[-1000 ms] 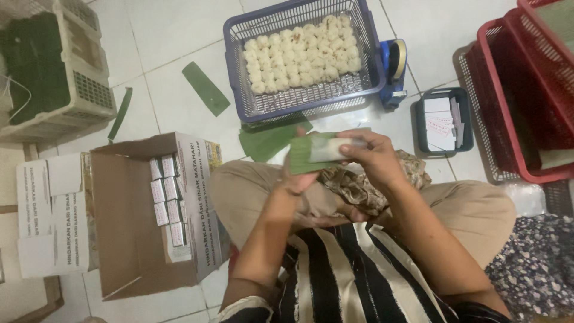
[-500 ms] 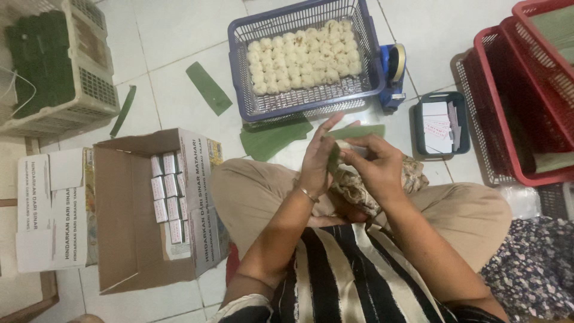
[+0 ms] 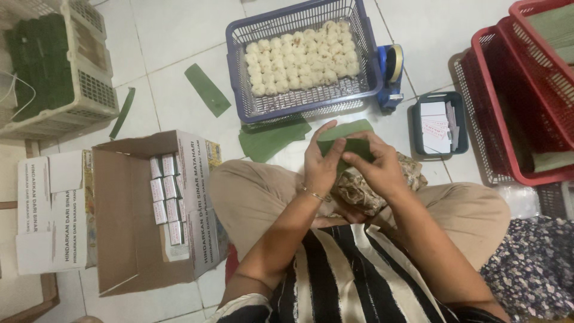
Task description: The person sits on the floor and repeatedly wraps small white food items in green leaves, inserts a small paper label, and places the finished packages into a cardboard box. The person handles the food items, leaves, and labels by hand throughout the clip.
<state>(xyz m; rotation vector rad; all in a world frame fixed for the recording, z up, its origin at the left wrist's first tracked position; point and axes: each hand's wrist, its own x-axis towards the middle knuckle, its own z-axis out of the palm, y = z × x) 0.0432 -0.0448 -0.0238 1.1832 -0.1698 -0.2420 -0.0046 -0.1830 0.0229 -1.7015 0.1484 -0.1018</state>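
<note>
Wrapping is the step we judge to be in hand: our left hand (image 3: 323, 164) and right hand (image 3: 376, 170) both pinch a green leaf piece (image 3: 347, 143) folded over our lap, and next the fold seems to need pressing tight. Far off sits the blue basket (image 3: 239, 72) of white balls (image 3: 302, 57), leaf strips (image 3: 272, 140) between; a cardboard box (image 3: 128, 239) lies left, nothing blocking.

Contents of the folded green leaf (image 3: 347, 146) are concealed by both hands. The red basket (image 3: 508, 101) and beige crate (image 3: 89, 90) are cut off by the frame edges. Small boxes (image 3: 166, 197) in the cardboard carton (image 3: 119, 239) are partly hidden by its flap.
</note>
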